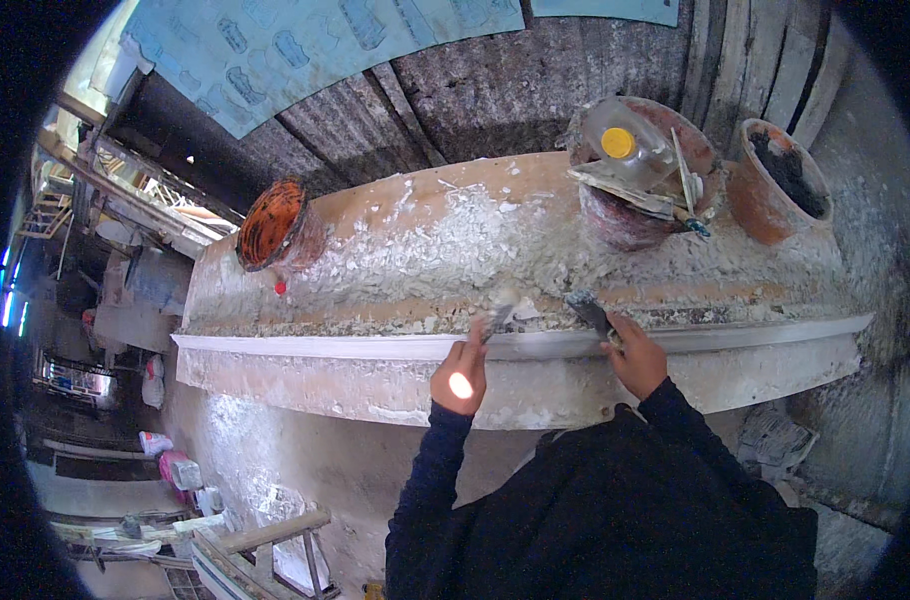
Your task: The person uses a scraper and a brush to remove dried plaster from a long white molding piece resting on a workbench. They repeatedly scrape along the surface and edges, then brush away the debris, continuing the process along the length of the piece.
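Left hand (pixel 462 375) grips a scraper (pixel 497 322); right hand (pixel 635 355) grips a second scraper (pixel 589 312). Both blades rest on the white strip (pixel 375 344) just above the fingers. Scrapers look light, stiff; hold the handles.

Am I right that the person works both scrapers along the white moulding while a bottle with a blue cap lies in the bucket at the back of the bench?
Not quite: the head view shows the cap is yellow, not blue. The rest stands: the left hand and right hand each hold a scraper at the white moulding, and the bottle lies in the bucket at the back of the bench.
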Available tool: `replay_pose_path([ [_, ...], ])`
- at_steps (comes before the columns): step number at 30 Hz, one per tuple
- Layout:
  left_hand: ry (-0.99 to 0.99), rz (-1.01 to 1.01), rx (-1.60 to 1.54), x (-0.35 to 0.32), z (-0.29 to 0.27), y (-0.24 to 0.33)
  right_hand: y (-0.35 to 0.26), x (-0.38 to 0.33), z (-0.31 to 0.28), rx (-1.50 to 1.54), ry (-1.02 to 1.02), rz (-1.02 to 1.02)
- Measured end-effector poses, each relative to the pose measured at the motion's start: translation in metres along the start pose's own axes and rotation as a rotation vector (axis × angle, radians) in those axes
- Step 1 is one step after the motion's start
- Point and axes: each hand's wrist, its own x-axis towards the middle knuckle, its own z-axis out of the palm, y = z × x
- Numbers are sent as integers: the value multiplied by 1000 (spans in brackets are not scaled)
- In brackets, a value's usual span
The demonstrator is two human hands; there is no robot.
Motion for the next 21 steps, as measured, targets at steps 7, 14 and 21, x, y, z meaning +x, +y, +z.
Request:
replay_pose_path([
  [7,-263,-78,363,3,-11,-27,-1,3,-3,38,-70,42],
  [14,299,-485,-371,-9,-9,-64,-7,3,-51,105,-191,-19],
  [21,345,-778,-603,-31,7,-82,11,14,-100,-129,-333,-226],
])
